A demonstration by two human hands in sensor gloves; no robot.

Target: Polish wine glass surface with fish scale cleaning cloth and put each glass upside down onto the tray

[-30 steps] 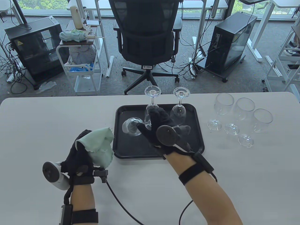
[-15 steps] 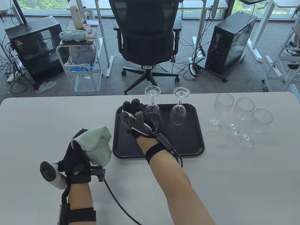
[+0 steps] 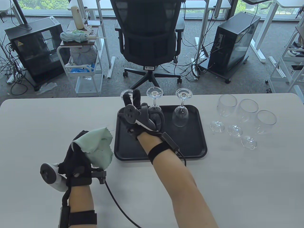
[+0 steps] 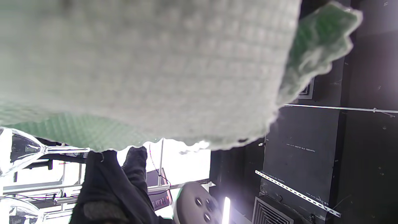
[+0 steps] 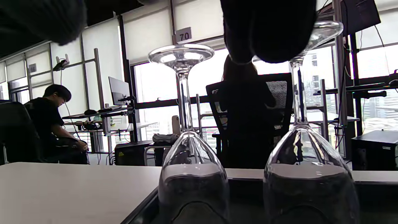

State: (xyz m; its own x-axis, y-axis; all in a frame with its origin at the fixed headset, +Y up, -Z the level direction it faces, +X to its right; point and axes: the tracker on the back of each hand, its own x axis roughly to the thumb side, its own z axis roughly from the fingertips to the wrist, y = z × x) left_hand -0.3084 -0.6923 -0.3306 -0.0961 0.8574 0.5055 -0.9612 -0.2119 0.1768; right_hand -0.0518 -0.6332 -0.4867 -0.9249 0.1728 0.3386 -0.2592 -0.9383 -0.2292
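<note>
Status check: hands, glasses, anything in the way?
Left hand holds cloth. Right hand setting third glass upside down on tray. Three upright glasses wait. Nothing in the way.

Our right hand [image 3: 140,114] reaches forward from the near edge, bare forearm angled up and to the left, a dark strap round the wrist. Two fingers [image 3: 133,97] point straight up and apart; the rest of the hand is hidden behind its tracker, so we cannot tell whether it grips anything. Our left hand [image 3: 76,161] sits nearer, upright, its gloved fingers folded round a pale green cloth [image 3: 99,147]. Its tracker juts out to the left, a cable trailing from the wrist.
</note>
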